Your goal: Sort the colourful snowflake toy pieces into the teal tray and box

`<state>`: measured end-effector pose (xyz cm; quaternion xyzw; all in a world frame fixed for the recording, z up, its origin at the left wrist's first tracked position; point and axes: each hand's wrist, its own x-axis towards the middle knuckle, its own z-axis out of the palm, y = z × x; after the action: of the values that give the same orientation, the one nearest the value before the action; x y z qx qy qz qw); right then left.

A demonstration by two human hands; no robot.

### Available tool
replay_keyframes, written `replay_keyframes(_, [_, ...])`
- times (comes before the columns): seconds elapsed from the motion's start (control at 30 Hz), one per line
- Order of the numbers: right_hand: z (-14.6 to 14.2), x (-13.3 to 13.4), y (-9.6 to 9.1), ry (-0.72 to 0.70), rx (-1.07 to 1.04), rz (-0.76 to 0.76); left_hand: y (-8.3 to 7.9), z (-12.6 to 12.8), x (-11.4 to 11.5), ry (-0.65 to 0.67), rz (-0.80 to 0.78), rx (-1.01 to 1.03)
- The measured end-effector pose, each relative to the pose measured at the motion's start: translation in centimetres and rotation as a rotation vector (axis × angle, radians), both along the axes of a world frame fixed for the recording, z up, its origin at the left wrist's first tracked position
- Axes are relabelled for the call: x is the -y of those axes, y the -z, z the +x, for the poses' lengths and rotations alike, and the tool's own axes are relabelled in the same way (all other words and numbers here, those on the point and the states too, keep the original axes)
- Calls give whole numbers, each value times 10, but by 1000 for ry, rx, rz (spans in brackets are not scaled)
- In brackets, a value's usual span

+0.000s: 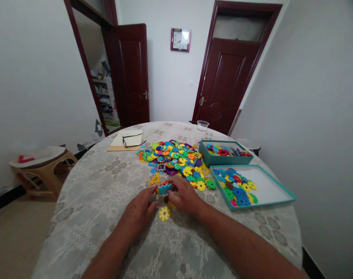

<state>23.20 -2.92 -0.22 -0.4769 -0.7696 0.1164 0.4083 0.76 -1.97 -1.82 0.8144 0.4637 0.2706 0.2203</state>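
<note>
Between my two hands is a small block of interlocked plastic snowflake discs (165, 188), blue in front with red along its top and ends. My left hand (140, 205) is closed on its left end, thumb toward me. My right hand (184, 193) grips the right end and hides part of it. Just below the hands a single yellow disc (164, 213) lies flat on the table. Another yellow-orange piece shows partly under my right fingers. A yellow triangular piece (154, 179) lies beyond my left fingers, beside the large heap of coloured discs (176, 157).
On the right stand a deep green box (222, 159) of pieces and a shallow green-rimmed tray (273, 188) partly filled with discs. Glasses (132, 140) rest on a notebook (115, 148) at the far left. A clear plastic bowl (203, 124) sits at the back edge of the round table.
</note>
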Motion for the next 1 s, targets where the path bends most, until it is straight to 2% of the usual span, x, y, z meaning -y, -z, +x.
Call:
replay_keyframes(0.13, [12,-3,-9,148,-104,-76,1,4,-2,-19,-10,-67])
replay_keyframes(0.3, [12,-6,-6,150,-191,-151,-4,12,2,-18,-21,-115])
replay_keyframes(0.4, [23,-12,-15,190,-238,-133,-5,10,5,-13,-37,-141])
replay_keyframes(0.5, [54,-25,-37,348,-257,-46,-2,5,7,12,-43,-166])
replay_keyframes(0.63, [117,-50,-70,712,-108,110,1,3,5,23,-24,-168])
replay_keyframes(0.7, [147,-63,-80,860,19,82,2,3,4,29,-13,-158])
replay_keyframes(0.77, [169,-77,-84,949,138,25,2,3,3,32,-16,-151])
replay_keyframes(0.87, [188,-92,-81,956,216,-19,1,3,3,33,-29,-155])
replay_keyframes(1.0, [194,-101,-72,880,273,-47,-4,3,6,53,-40,-170])
